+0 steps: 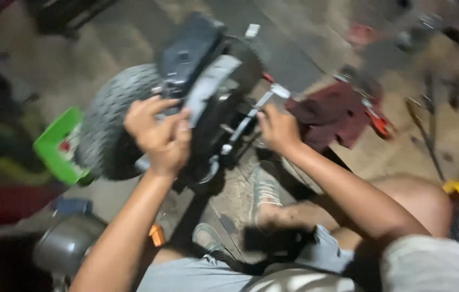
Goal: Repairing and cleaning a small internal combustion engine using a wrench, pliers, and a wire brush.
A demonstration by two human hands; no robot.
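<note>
We hold the wheel (132,124) steady on the floor: our left hand (159,135) clamps its grey guard (210,86), our right hand (278,127) curls around a wrench (256,111) beside the wheel, mid-turn. Next needs firm bracing.

Both bare arms reach forward from the bottom of the frame. The left hand (159,135) is raised, back of the hand toward the camera, fingers curled and pinched together at the tips, thumb tucked in beside them. Its forearm climbs steeply from the lower left, wrist held straight. The right hand (278,128) sits level with it and well apart, knuckles up, fingers bent in a loose grip, thumb side turned toward the left hand. The right forearm runs diagonally down to the lower right, elbow bent, ending at a grey short sleeve. The picture is blurred, so individual fingertips cannot be told apart.
</note>
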